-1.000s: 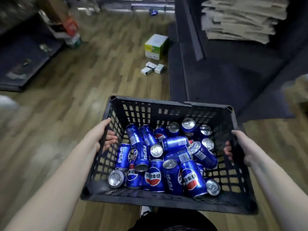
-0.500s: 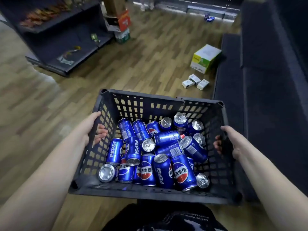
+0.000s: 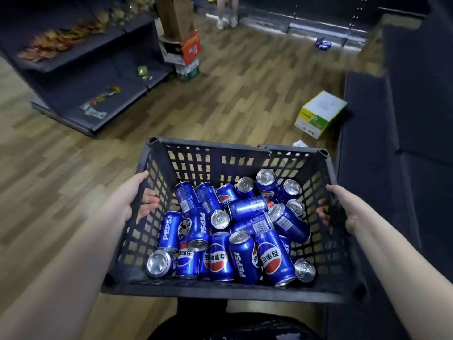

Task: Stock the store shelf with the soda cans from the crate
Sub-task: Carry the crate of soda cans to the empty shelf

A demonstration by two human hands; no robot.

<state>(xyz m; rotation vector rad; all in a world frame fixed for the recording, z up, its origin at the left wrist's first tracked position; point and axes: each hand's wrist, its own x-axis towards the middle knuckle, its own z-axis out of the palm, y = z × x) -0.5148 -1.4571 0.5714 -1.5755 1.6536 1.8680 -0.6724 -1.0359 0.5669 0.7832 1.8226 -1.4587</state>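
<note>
Soda cans (image 3: pixel 242 256), blue with silver ends, lie jumbled in a black lattice crate (image 3: pixel 215 294). Most are on their sides, and a few stand upright toward the far right corner. The crate is carried above the wooden floor (image 3: pixel 245 99), close in front of the person's body. The left hand (image 3: pixel 132 196) grips the crate's left wall at the rim, with the thumb along the top edge and the fingers curled inside. The right hand (image 3: pixel 348 207) grips the right wall the same way. The crate's right edge is just beside the front edge of a low dark shelf (image 3: pixel 365 133) that runs up the right side. Between that shelf and the dark shelf unit (image 3: pixel 81 79) on the left, a wide strip of floor lies open ahead. A yellow-and-white box (image 3: pixel 320 114) sits on the floor against the right shelf's edge, beyond the crate's far right corner. A cardboard stand (image 3: pixel 180 42) rises at the end of the left unit.
</note>
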